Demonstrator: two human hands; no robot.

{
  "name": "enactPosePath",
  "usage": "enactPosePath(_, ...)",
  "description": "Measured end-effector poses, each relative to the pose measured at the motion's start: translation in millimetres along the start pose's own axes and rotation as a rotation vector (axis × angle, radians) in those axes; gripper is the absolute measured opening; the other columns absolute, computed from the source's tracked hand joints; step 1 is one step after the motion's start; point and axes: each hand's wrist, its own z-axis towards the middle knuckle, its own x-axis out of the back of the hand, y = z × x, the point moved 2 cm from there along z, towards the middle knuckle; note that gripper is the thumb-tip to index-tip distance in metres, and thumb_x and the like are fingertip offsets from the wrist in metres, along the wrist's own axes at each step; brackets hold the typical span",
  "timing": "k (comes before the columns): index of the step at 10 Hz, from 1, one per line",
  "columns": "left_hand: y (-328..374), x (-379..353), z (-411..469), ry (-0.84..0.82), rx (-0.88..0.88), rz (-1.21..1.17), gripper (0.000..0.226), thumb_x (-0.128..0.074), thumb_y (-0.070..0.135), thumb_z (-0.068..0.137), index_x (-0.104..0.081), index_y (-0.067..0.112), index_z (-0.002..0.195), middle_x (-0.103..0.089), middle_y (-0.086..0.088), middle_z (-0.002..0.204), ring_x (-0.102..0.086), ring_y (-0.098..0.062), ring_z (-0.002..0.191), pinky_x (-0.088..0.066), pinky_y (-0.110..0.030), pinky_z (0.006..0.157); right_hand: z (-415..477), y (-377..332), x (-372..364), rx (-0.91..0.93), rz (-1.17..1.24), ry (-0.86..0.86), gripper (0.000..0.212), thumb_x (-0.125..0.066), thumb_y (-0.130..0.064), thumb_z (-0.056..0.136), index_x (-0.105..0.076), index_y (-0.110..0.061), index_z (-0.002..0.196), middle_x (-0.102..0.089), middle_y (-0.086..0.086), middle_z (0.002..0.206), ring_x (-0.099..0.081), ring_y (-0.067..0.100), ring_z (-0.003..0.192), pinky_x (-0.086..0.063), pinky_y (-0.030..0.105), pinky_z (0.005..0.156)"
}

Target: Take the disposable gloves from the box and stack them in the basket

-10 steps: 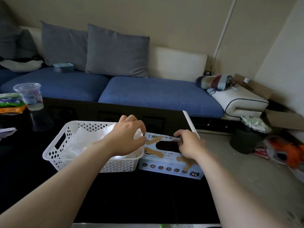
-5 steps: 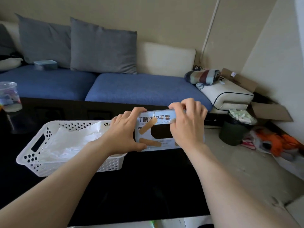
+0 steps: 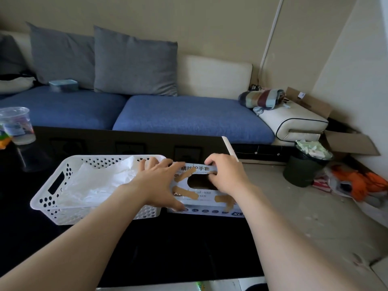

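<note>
- Head view: box (image 3: 206, 195) sits flat on the black counter (image 3: 178, 253), opening up, just right of the white basket (image 3: 47, 193).
- Left hand (image 3: 157, 183) is splayed out over the box's left end, fingers pretty much straight, pressing on it, thumb down at the near edge.
- Right hand (image 3: 227, 175) has its fingers curled over the far rim of the opening, gripping that strip of card. Can't tell if it's got a glove too.
- Gloves (image 3: 98, 182) are a crumpled white pile lying in the basket.
- Plastic cup (image 3: 16, 124) far left on the counter, blue sofa (image 3: 189, 116) behind, bin (image 3: 304, 171) on the floor off to the right.
</note>
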Motion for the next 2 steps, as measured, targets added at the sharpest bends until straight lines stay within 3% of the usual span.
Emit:
enactPosePath(1, 1.7, -2.1, 2.0, -0.007, 0.003, 0.048, 0.107, -0.072, 0.081, 0.07, -0.029, 0.042, 0.16, -0.024, 0.005, 0.166, -0.021, -0.033, 0.152, -0.002, -0.07, 0.124, -2.7, -9.6, -5.0, 0.037, 0.13, -0.177, 0.034, -0.074, -0.014, 0.094, -0.072, -0.028, 0.125, -0.07, -0.004, 0.117, -0.064, 0.02, 0.111, -0.053, 0.051, 0.104)
enactPosePath(2, 3.4, -2.3, 3.8, 0.038, -0.012, 0.0, 0.092, -0.069, 0.077, 0.073, -0.042, 0.04, 0.153, -0.033, 0.006, 0.159, -0.023, -0.029, 0.149, -0.002, -0.068, 0.124, 0.0, -19.9, -5.1, 0.026, 0.208, -0.142, 0.034, -0.067, -0.014, 0.098, -0.073, -0.025, 0.13, -0.07, -0.001, 0.121, -0.068, 0.015, 0.097, -0.06, 0.041, 0.092)
